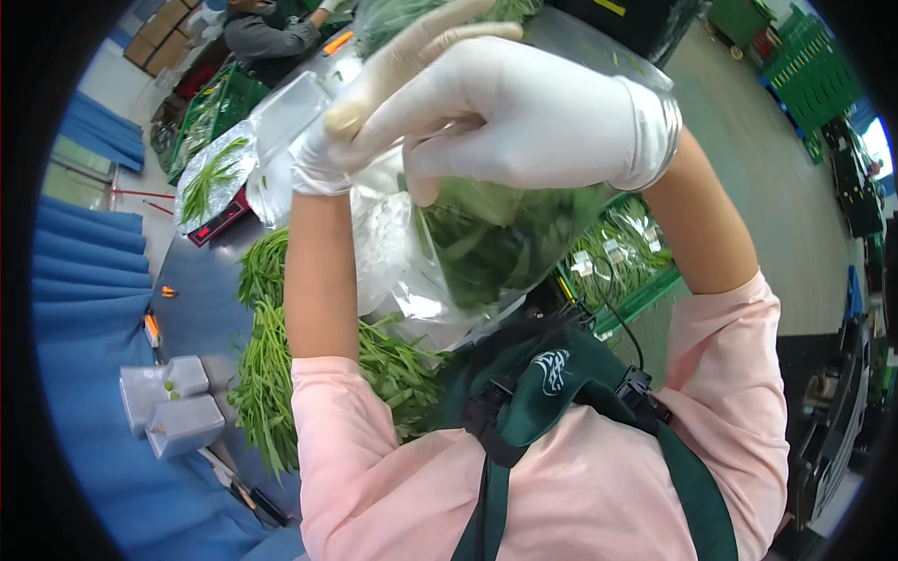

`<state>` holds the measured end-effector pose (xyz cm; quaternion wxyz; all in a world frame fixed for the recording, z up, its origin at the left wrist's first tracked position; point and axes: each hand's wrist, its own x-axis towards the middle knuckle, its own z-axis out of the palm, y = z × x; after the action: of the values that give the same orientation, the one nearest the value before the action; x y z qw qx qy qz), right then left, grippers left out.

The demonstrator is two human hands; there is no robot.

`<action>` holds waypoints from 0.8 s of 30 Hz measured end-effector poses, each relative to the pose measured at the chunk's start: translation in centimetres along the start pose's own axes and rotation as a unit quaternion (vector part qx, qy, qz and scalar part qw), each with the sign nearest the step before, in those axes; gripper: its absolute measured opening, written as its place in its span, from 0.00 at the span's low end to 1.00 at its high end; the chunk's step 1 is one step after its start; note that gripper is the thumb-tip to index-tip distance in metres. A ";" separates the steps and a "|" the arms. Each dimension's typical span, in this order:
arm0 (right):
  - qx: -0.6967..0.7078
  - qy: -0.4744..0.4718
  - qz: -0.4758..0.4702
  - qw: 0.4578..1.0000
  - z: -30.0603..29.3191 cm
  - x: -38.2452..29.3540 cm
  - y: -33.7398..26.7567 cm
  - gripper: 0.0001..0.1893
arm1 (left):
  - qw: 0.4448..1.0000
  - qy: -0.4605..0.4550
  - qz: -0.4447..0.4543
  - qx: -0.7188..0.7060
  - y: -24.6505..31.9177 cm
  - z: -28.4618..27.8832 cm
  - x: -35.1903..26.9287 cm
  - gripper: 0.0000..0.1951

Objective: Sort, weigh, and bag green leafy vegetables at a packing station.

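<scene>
Both hands wear white gloves and are raised close to the camera, crossing each other. My left hand (379,88) has its fingers stretched out towards the upper right, with nothing seen in it. My right hand (519,116) lies over part of it, thumb bent down, its fingertips against the left glove; whether it pinches anything is hidden. Beyond and below them is a clear plastic bag of leafy greens (491,245), slightly blurred. White plastic bags (382,242) are beside it. Loose long-leaved greens (263,379) are heaped under and around my left forearm.
A digital scale (221,223) bears greens on a foil-like sheet at the left. Clear plastic containers (184,421), an orange cutter (151,328) and a knife (223,471) are near the table's left edge. A green crate (645,301) holds packed greens. Another person (270,38) is at the far left.
</scene>
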<state>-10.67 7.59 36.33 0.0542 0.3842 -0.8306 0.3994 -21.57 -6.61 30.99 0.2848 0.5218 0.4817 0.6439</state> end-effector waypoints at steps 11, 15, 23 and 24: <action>-0.166 -0.091 -0.029 0.982 -5.8 1.5 -5.7 0.21 | 0.921 0.138 -0.050 0.360 7.5 1.9 -6.7 0.12; -0.143 -0.122 0.073 0.979 -7.3 -0.3 -6.0 0.16 | 0.878 0.104 0.015 0.467 10.2 2.7 -6.9 0.08; -0.292 -0.126 0.023 0.948 -10.8 0.1 2.0 0.07 | 0.685 0.136 -0.100 0.709 14.1 0.7 -9.9 0.13; -0.315 -0.108 0.020 0.943 -10.6 1.1 2.7 0.06 | 0.638 0.131 -0.114 0.750 14.5 0.1 -10.0 0.13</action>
<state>-15.55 15.42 42.23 0.0743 0.3715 -0.9225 0.0745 -16.56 -20.71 40.29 -0.1991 0.4068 0.8874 0.0857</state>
